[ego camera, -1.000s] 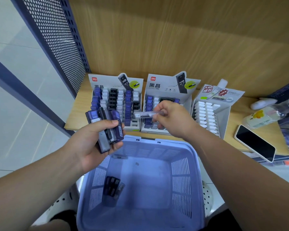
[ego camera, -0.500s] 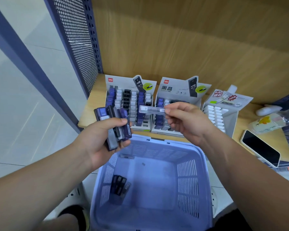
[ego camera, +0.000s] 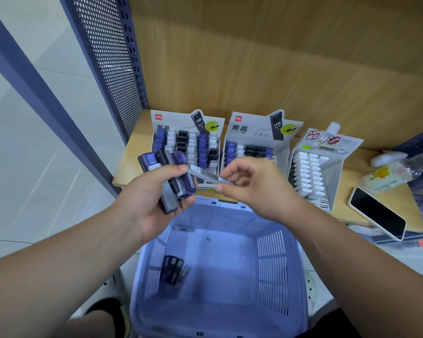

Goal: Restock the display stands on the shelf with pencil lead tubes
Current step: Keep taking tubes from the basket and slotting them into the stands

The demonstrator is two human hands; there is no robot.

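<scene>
My left hand (ego camera: 154, 193) grips a bundle of purple and dark lead tubes (ego camera: 167, 172) in front of the shelf. My right hand (ego camera: 252, 184) pinches one clear tube (ego camera: 206, 174) by its end; its other end reaches my left thumb and the bundle. Behind my hands stand two grey display stands: the left stand (ego camera: 188, 140) holds rows of purple, white and black tubes, the middle stand (ego camera: 257, 140) is partly hidden by my right hand. Several more tubes (ego camera: 174, 270) lie in the purple basket (ego camera: 271, 252) below.
A third stand with white items (ego camera: 313, 172) sits to the right on the wooden shelf (ego camera: 127, 164). Further right lie a phone (ego camera: 376, 213), a plastic bottle (ego camera: 386, 176) and a white object (ego camera: 386, 158). A perforated metal panel (ego camera: 112, 57) bounds the shelf's left side.
My right hand has carried the clear tube back from the middle stand, down and left to the bundle in my left hand. The camera has moved closer to the shelf.
</scene>
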